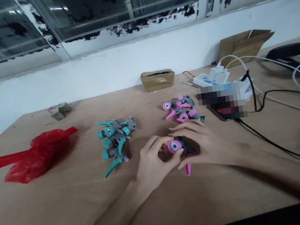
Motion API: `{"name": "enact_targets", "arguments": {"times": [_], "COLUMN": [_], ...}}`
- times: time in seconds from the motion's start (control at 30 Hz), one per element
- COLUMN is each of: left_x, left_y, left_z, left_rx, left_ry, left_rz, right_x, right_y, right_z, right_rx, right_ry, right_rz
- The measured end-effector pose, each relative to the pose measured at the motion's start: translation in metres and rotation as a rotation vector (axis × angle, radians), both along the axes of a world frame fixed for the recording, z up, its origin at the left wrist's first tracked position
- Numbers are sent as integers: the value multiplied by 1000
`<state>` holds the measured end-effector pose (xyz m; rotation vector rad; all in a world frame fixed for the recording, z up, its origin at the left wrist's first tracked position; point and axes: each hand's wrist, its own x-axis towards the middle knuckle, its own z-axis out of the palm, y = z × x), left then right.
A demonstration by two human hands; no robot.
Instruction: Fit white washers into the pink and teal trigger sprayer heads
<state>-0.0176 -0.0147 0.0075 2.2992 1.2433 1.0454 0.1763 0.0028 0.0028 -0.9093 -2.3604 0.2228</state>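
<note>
Both my hands meet at the table's middle around one pink and grey spray-trigger head. My left hand pinches its round pink nozzle cap between thumb and fingers. My right hand wraps over the grey body, with the pink trigger lever sticking out below my fingers. Just beyond my right hand lies a small pile of pink trigger heads. To the left of my left hand sits a pile of teal and grey trigger heads.
A red plastic bag lies at the left. A small cardboard box and a larger open box stand by the wall. A white power strip, a phone and several cables crowd the right side.
</note>
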Motion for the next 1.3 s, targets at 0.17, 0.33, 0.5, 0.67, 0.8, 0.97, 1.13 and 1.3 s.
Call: {"name": "enact_targets", "arguments": {"times": [0.17,0.33,0.5,0.67,0.8,0.97,1.13,1.3], "left_x": [1,1,2,-5,-10,-10,-7,-6], "left_y": [0,-1,1,12,18,19,17,16], "left_z": [-5,-1,3,0,0,3,5,7], "left_rx": [-27,-136,-353,-620,-758,-749,-622,-555], "left_ry": [-23,-46,-112,-207,-239,-182,-77,-22], "left_rz": [-33,-95,-164,-274,-333,-317,-258,-244], "right_x": [0,0,1,0,-1,-5,-7,-7], "right_y": [-3,-10,-16,-17,-19,-21,-18,-17], "right_z": [-6,-10,-14,-17,-15,-9,-7,-10], "right_rx": [-127,-140,-60,-88,-145,-236,-213,-197], "right_ry": [92,132,101,97,129,154,148,116], "right_rz": [-7,-42,-71,-45,-19,12,13,15]}}
